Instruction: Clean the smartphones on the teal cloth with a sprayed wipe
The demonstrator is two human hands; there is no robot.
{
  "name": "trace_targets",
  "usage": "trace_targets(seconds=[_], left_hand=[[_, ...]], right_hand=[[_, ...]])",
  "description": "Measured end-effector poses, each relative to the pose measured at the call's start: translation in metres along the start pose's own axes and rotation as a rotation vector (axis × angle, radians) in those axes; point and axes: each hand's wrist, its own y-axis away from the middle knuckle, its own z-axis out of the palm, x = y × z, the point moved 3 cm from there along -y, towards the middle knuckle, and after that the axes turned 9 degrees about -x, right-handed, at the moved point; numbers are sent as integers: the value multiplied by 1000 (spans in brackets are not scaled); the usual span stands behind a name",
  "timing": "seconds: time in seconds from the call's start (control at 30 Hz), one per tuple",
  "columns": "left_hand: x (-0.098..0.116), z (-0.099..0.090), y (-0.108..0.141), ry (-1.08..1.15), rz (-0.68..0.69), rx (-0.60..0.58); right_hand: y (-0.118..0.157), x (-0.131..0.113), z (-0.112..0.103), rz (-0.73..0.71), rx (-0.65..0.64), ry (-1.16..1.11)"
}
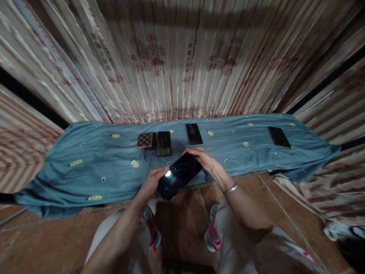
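Blue cloth [114, 163] lay spread wide, kinda wrinkly. Dark phone [180, 177] was over its near edge, glossy face up, long axis slanted, far end pointed right and away. Left hand [152, 182] gripped near-left end, right hand [202, 158] far-right end.

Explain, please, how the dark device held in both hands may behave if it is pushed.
The dark device is probably stiff, showing no bend between the left hand and right hand. Its glossy, reflective face may be slippery and perhaps fragile.
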Motion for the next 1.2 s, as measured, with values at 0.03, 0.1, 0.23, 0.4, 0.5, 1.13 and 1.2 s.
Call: trace_targets(seconds=[0.03, 0.1, 0.23, 0.4, 0.5, 1.13, 1.2], left_hand=[[1, 0, 1, 14, 2, -1], [2, 1, 2, 33, 8, -7], [4, 1, 4, 46, 15, -20], [3, 0, 2, 89, 19, 5], [-2, -2, -2, 113, 14, 39], [-9, -9, -18, 386, -4, 172], [-9, -10, -21, 404, 17, 210]], right_hand=[[-1, 2, 0, 4, 3, -17], [-3, 5, 1, 9, 11, -55], [-5, 10, 3, 13, 23, -124], [-6, 11, 7, -29, 33, -132], [-10, 12, 5, -44, 37, -81], [-10, 3, -4, -518, 272, 381], [-12, 6, -1, -470, 230, 402]])
